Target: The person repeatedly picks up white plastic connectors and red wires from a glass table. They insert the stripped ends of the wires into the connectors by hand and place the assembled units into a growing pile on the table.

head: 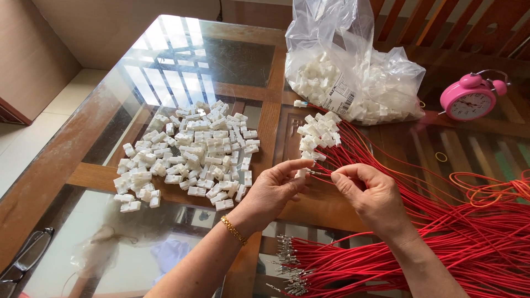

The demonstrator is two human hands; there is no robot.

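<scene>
Left hand (271, 190): closed in a pinch, thumb and fingertips holding one small white plastic connector (301, 173) at the tips. Right hand (371, 194): closed in a pinch on a red wire (397, 177), gripping just behind its bare metal terminal (319, 173).

Key relation: the terminal lies between the two hands, its tip touching or just at the connector; whether it has entered the housing cannot be told at this size. The wire's long axis near the tip runs roughly level, left to right, pointing from the right hand toward the left hand. The connector sits directly left of the terminal, in line with it. The left hand is the nearer to the connector; the right hand is the nearer to the wire.

Places relative to the connector: a spread pile of loose white connectors (193, 154) lies on the glass-topped surface (165, 60) to the left. A cluster of wires already fitted with connectors (317, 135) lies just beyond it. A clear plastic bag of connectors (353, 77) stands farther beyond. A bundle of red wires with bare terminals (292, 265) lies on the near side. A pink alarm clock (473, 98) stands well off to the right and beyond. Spectacles (25, 256) lie far to the near left, at the surface edge.
</scene>
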